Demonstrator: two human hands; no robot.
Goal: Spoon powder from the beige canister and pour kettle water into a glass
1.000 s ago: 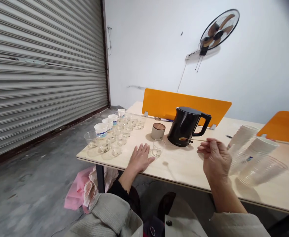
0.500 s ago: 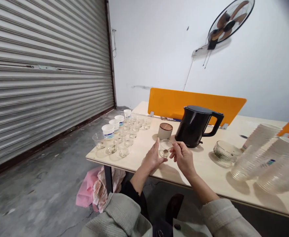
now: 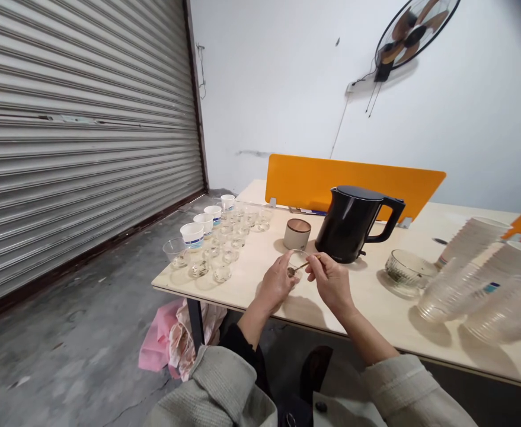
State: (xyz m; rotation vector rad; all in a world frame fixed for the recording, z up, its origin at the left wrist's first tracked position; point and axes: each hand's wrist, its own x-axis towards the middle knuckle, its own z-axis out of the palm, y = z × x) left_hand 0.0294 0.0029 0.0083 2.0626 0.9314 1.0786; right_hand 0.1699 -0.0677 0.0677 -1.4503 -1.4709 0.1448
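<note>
Over the bench at twelve o'clock, our left hand grips a small glass while our right hand pinches a slender spoon, its bowl at the glass's near side. Both hands are close together. A black kettle stands at one o'clock, a lidded canister at twelve, rows of glasses and paper cups at eleven, a ribbed glass bowl at two, and stacked plastic cups beyond it.

Spoon contents: too small to tell
Spoon handle end: hidden in the right hand
Glass cup base: hidden behind the left hand
Plastic cup stacks: cut off by the right edge
Wall fan: cut off by the top edge
</note>
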